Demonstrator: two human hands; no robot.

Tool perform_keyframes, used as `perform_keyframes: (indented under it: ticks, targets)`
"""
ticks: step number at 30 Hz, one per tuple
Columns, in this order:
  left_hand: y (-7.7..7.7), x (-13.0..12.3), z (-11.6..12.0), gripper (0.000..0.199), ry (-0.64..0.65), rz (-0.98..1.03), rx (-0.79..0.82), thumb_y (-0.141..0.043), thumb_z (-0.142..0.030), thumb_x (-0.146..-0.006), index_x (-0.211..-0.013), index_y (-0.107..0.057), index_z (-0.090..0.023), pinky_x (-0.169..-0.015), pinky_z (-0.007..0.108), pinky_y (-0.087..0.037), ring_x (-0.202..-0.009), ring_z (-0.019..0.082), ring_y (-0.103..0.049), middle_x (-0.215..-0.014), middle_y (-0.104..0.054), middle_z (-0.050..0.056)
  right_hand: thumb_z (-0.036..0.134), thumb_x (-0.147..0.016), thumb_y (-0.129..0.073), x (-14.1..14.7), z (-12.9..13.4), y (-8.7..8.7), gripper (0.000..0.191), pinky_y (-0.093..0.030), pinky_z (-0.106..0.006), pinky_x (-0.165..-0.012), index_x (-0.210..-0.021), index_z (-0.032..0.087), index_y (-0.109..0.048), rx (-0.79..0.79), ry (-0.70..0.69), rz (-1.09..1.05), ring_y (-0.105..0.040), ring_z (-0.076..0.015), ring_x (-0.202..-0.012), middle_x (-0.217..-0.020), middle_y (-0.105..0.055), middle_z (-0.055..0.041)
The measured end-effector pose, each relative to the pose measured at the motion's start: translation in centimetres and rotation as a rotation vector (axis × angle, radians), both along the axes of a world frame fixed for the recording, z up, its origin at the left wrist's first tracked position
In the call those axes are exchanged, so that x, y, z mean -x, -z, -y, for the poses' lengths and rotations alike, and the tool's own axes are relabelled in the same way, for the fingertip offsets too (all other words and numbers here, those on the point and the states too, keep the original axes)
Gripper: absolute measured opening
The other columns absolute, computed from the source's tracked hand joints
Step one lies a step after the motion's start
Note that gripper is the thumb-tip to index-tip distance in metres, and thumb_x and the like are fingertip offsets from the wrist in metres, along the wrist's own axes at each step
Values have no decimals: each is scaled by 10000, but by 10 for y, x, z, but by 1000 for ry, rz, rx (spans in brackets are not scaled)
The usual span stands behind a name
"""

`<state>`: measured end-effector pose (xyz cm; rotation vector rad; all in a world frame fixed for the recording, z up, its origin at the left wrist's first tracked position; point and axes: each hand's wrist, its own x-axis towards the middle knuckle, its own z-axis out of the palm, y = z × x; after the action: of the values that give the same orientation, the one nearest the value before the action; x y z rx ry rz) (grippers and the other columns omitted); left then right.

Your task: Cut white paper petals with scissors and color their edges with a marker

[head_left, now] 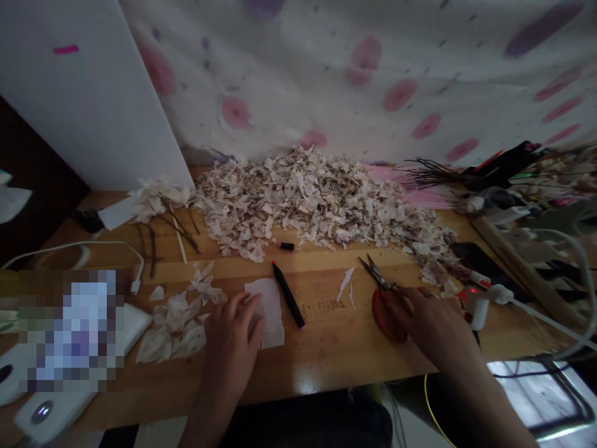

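Observation:
My left hand (236, 323) rests on a small piece of thin white paper (273, 311), fingers apart and slightly curved. Beside the paper lies an uncapped black marker (288, 294), its cap (286, 246) a little farther back. My right hand (420, 320) has its fingers on the handles of red-handled scissors (389, 311), whose blades point away and to the left, slightly parted. Narrow white paper scraps (345, 285) are between the marker and the scissors. To the left of my left hand is a loose heap of cut white petal-like pieces (177, 323).
A wide pile of whitish petal-like scraps (308, 199) fills the back of the wooden table (321, 367). Thin sticks (180, 236) and a white cable (107, 244) lie at left, near a pixelated device. Dark wires (429, 174), a wooden bar (522, 267) and a power plug (499, 294) are at right.

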<state>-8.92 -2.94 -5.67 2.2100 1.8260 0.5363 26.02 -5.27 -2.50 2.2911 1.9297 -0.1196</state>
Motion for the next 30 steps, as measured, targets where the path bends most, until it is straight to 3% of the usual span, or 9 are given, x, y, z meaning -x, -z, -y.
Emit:
perform_keyframes:
  ticks: [2, 5, 9, 13, 17, 19, 23, 26, 30]
  targets:
    - [-2, -3, 2, 296, 53, 14, 13, -562, -150, -938, -1130, -773, -231, -885, 505, -550, -1022, 327, -681, -1131, -747, 106, 213, -1019, -397, 8, -10, -5, 406, -563, -469, -917, -1354, 101, -596, -3, -163, -66, -717, -339, -1093, -1301, -687, -228]
    - [-2, -6, 7, 297, 144, -5, 4, -575, -97, -914, -1070, -790, -230, -889, 515, -562, -1022, 322, -695, -1125, -765, 96, 72, -970, -399, 29, -31, -9, 526, -439, -453, -1147, -1483, 145, -494, 16, -410, -168, -511, -301, -1410, -1536, -529, -159]
    - [7, -5, 13, 329, 233, -15, -19, -539, -48, -905, -1040, -789, -214, -929, 516, -584, -1072, 310, -707, -1207, -767, 99, 25, -960, -408, 49, -53, -12, 420, -491, -439, -1060, -1293, 148, -632, 53, -542, -266, -633, -281, -1211, -1311, -662, -167]
    - [10, -4, 18, 305, 228, 80, -99, -532, -68, -911, -1028, -776, -209, -943, 495, -605, -1084, 295, -722, -1204, -773, 98, 82, -990, -410, 51, -55, -11, 283, -527, -414, -893, -1051, 157, -676, 26, -478, -357, -697, -269, -937, -996, -723, -142]
    - [-8, -19, 24, 271, 190, 374, -160, -550, -140, -963, -1152, -737, -191, -910, 450, -630, -1032, 269, -746, -1107, -778, 116, 182, -997, -430, 59, -37, -13, 234, -510, -397, -796, -886, 177, -636, -80, -359, -502, -682, -271, -833, -895, -710, -141]
    - [-19, -34, 27, 340, 271, 515, -122, -565, -179, -988, -1311, -667, -207, -970, 423, -615, -1127, 255, -731, -1210, -758, 125, 206, -975, -463, 72, -24, -18, 198, -502, -357, -759, -877, 201, -634, -136, -340, -645, -676, -244, -808, -878, -721, -107]
    - [-32, -63, 32, 537, 529, 652, -104, -503, -223, -1034, -1565, -428, -195, -1168, 468, -475, -1445, 281, -518, -1557, -536, 185, 318, -922, -586, 110, -1, -23, 144, -514, -319, -701, -855, 223, -671, -240, -309, -1046, -675, -215, -745, -802, -734, -52]
    - [-38, -73, 34, 472, 525, 781, -116, -422, -256, -1062, -1525, -480, -188, -1209, 476, -419, -1467, 271, -484, -1564, -525, 177, 449, -913, -626, 136, 9, -15, 241, -549, -333, -731, -883, 222, -700, -321, -187, -1356, -686, -206, -732, -781, -739, -38]
    - [-48, -80, 32, 365, 411, 920, -120, -408, -298, -1048, -1256, -682, -175, -1122, 461, -486, -1237, 267, -640, -1283, -699, 159, 562, -910, -634, 161, 26, -8, 355, -586, -352, -768, -964, 229, -743, -353, -39, -1673, -732, -219, -795, -863, -775, -58]
